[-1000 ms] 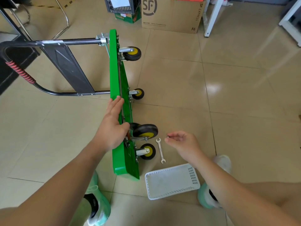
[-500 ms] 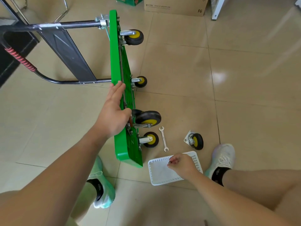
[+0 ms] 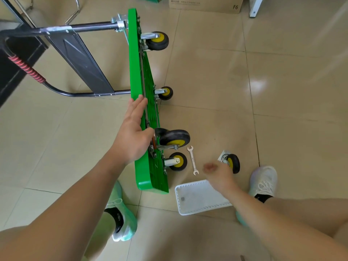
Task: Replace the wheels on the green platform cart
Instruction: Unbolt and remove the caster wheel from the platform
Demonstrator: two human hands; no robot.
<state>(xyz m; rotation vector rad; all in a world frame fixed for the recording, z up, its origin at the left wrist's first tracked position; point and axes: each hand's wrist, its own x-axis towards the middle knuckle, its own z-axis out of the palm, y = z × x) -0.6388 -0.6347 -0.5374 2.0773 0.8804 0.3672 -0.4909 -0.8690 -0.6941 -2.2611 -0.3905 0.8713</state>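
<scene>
The green cart (image 3: 134,53) stood tipped on its long edge, its black handle (image 3: 79,26) reaching out to the left and its underside facing right. Four black wheels (image 3: 157,41) with yellow hubs jutted from the underside, two at the far end and two at the near end. A loose wheel (image 3: 233,163) on its mounting plate lay near the cart's near end, with a silver wrench (image 3: 193,160) between them.

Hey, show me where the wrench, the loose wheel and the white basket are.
wrench (image 3: 193,160): head view, middle of its shank.
loose wheel (image 3: 234,164): head view, on the black tyre.
white basket (image 3: 198,196): head view, bare part of its bottom.
</scene>
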